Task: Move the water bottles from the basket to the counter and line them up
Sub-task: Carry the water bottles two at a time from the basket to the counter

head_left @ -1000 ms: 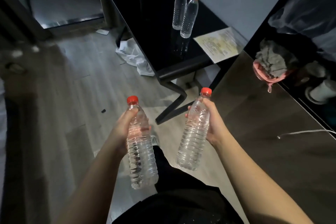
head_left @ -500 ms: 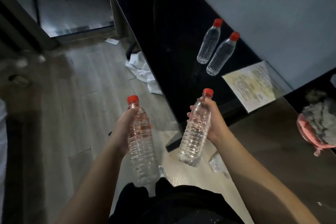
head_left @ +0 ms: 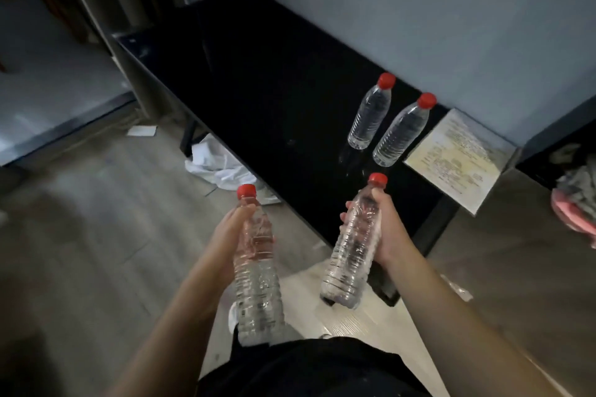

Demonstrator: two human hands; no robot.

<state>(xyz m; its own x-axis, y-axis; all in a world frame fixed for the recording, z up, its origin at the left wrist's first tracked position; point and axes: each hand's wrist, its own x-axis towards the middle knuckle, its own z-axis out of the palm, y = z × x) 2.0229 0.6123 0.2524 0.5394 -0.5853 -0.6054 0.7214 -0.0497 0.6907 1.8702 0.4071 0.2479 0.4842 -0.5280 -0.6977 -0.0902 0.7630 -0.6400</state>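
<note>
On the right half of the glossy black desk (head_left: 274, 90), two clear, ribbed plastic water bottles with red caps stand upright. The rear standing bottle (head_left: 371, 113) and the front standing bottle (head_left: 403, 132) are just beside each other, near a printed paper sheet (head_left: 458, 158) at the right end.

Over the last second the desk has swung squarely into view and come closer, while the grips are unchanged. I judge the carry nearly done, with the set-down beside the pair next.

The left hand (head_left: 232, 235) wraps the upper body of a matching left-hand bottle (head_left: 256, 284). The right hand (head_left: 387, 235) holds the right-hand bottle (head_left: 353, 245) slightly tilted, its base over the floor just short of the front edge. Both look water-filled and thin-walled.
</note>
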